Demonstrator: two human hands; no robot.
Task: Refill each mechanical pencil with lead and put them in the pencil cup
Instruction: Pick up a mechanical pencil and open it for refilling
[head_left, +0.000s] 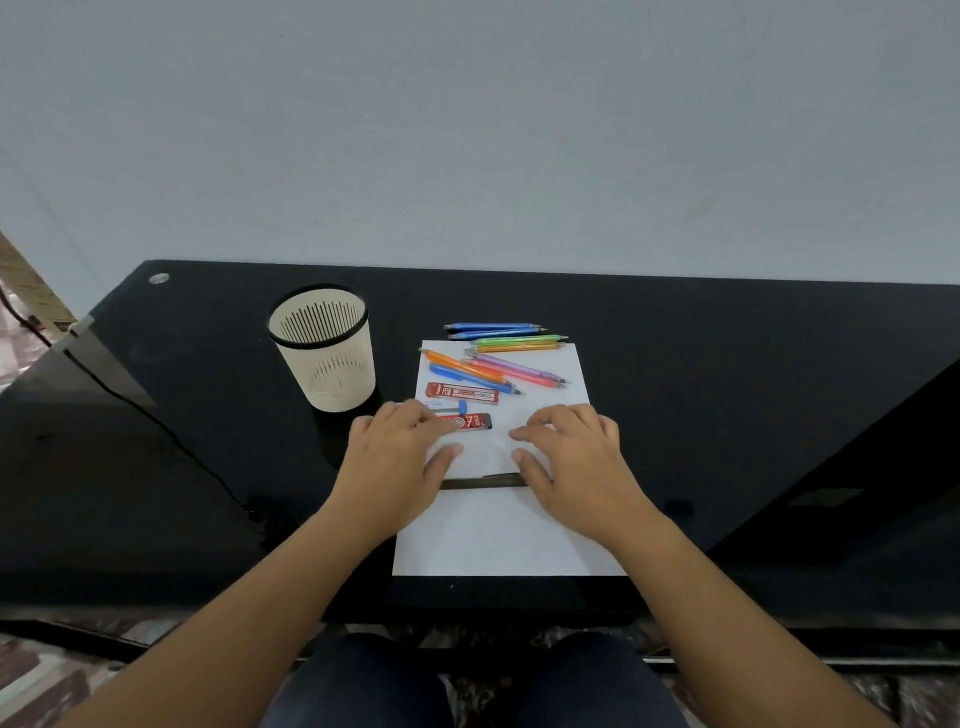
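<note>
Black table (727, 389), bearing: one white sheet (509, 535); coloured mechanical pencils (493, 364) loose at its far end; three lead cases (462, 393) nearer the person; one dark pencil (483, 482) crosswise at mid-sheet; one cream pencil cup (324, 348), upright, left of the sheet. Left hand (395, 457): palm down, fingers relaxed, tips over the nearest cases. Right hand (571, 457): palm down, fingers relaxed over the sheet, holding nothing.

Red lead case (462, 393), 1 o'clock from my left hand (397, 457): "2B" on its left end, the rest of the print is too small to read. Red-and-black lead case (474, 422) at my fingertips: big white "7". Blue-capped case (447, 406) between them: label unreadable.
</note>
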